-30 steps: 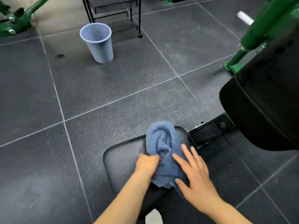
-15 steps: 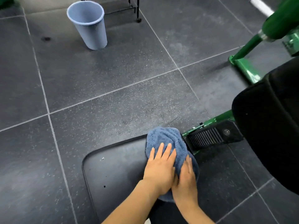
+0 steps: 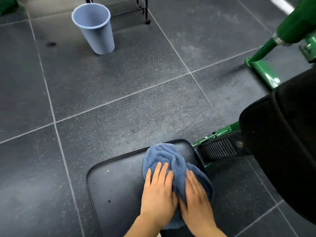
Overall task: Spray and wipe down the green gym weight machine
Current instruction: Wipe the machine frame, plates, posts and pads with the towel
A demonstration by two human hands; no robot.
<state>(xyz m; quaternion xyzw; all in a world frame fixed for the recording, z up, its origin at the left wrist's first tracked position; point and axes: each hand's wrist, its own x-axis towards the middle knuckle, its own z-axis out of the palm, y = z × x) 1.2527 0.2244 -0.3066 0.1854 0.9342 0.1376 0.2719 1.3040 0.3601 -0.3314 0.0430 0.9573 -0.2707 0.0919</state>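
A crumpled blue towel point(image 3: 168, 157) lies on the right half of the machine's black padded seat point(image 3: 119, 182). My left hand point(image 3: 158, 194) presses flat on the towel with straight fingers. My right hand point(image 3: 196, 198) lies flat beside it, also pressing the towel down. The green frame point(image 3: 261, 71) of the weight machine runs along the right, with a black ribbed bracket point(image 3: 218, 149) just past the seat's far right corner. A large black back pad point(image 3: 287, 151) fills the right side. No spray bottle is in view.
A light blue plastic bin point(image 3: 94, 27) stands on the dark tiled floor point(image 3: 119, 82) at the upper left. Behind it are the legs of a black metal rack point(image 3: 142, 9). Another green machine part point(image 3: 7, 5) shows at the top left corner.
My left hand went from gripping the towel's edge to lying flat on it, and my right hand came down flat beside it. The view shifted closer to the seat.
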